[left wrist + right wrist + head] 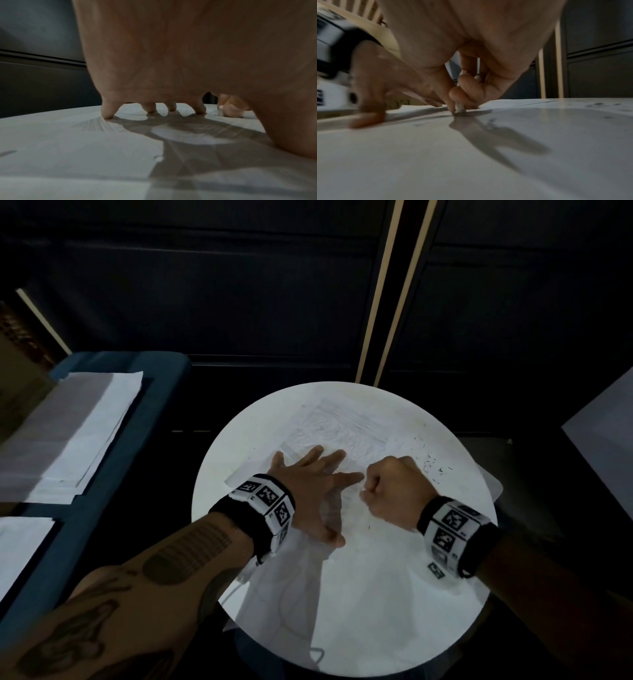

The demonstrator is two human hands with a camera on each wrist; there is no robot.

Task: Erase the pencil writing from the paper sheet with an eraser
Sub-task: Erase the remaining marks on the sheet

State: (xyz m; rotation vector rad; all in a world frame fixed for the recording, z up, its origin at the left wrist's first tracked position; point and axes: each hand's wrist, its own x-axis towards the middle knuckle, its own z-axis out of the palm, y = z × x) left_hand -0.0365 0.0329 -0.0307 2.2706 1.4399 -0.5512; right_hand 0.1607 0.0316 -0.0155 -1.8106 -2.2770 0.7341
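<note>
On the round white table (445, 628) lies the wrinkled paper sheet (342, 426), with the left hand (310, 477) spread flat on it, fingers straight. The right hand (394, 487) pinches a small white eraser (460, 107) against the sheet just beside the left fingertips. The thin sheet looks likely to buckle or tear, so it is best braced close to the rubbing spot, with the stubby eraser gripped low.

A crumpled white paper sheet (329, 426) with faint pencil scribbles lies flat on a round white table (394, 628), near the table's far side, while a small pale eraser (459, 107) stands with its tip touching the sheet's near part.
</note>
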